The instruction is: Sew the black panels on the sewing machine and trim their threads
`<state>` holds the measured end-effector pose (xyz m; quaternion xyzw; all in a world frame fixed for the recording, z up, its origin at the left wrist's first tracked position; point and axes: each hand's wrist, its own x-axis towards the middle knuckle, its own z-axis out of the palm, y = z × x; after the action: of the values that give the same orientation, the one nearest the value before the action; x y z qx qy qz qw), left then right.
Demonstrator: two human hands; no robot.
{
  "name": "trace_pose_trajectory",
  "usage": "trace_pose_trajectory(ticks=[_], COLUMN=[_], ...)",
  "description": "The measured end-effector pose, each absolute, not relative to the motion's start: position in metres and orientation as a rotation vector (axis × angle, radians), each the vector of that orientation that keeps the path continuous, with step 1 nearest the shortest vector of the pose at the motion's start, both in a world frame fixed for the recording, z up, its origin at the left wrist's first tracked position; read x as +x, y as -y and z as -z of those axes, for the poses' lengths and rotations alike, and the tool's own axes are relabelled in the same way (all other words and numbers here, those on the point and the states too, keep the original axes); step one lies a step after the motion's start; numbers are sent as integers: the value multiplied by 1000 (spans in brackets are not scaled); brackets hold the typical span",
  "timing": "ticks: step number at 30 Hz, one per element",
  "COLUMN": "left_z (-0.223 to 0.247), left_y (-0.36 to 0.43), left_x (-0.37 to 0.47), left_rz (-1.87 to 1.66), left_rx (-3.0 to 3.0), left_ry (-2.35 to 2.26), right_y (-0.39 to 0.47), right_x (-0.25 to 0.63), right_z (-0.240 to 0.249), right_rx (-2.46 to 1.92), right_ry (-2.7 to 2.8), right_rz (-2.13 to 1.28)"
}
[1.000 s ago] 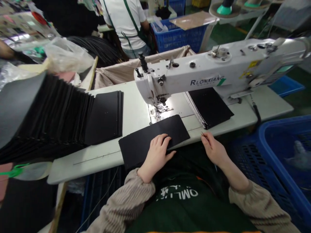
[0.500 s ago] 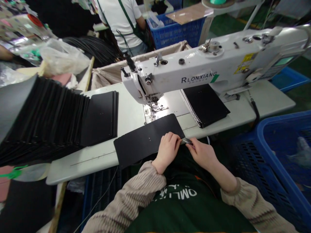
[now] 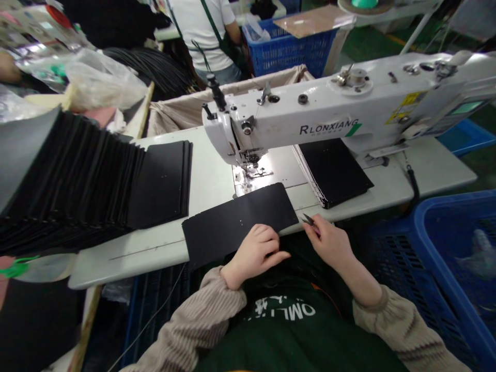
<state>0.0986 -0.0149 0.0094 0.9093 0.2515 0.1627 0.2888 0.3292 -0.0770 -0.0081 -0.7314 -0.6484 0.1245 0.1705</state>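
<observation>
A black rectangular panel (image 3: 236,217) lies at the table's front edge, its lower left corner jutting past it, just in front of the sewing machine's (image 3: 248,175) lit needle area. My left hand (image 3: 258,253) is at the panel's near edge, fingers curled and thumb stretched to the right; whether it grips the panel is hidden. To the right, my right hand (image 3: 329,240) is closed on small dark-tipped snips (image 3: 310,221), whose tips point up and left near the panel's right corner.
Black panels (image 3: 335,173) are stacked under the machine arm. At the left stand a panel pile (image 3: 165,181) and many upright panels (image 3: 77,170). A blue basket (image 3: 430,222) is at the right. A person in white (image 3: 207,36) stands behind.
My left hand has moved left and down, away from my right hand, and its thumb has stretched out. The snips now point up and left, apart from the left fingers. The view has shifted slightly.
</observation>
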Motion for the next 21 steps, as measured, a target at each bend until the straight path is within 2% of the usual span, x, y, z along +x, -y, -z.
trace_pose_trajectory(ticks=[2, 7, 10, 16, 21], left_z=[-13, -11, -16, -60, -96], left_y=[16, 20, 23, 14, 1], left_x=[58, -52, -91, -87, -70], left_rz=[-457, -328, -453, -893, -1064], left_rx=[2440, 2428, 2188, 1606, 1291], left_ry=[-715, -1189, -1290, -1650, -1456], right_y=[75, 61, 50, 29, 22], right_x=[333, 330, 330, 332, 329], right_z=[6, 4, 6, -18, -48], right_rx=[-1976, -1809, -1700, -1599, -1712], right_ry=[1829, 2104, 2181, 1752, 1435], right_rz=[-353, -453, -565, -688, -766])
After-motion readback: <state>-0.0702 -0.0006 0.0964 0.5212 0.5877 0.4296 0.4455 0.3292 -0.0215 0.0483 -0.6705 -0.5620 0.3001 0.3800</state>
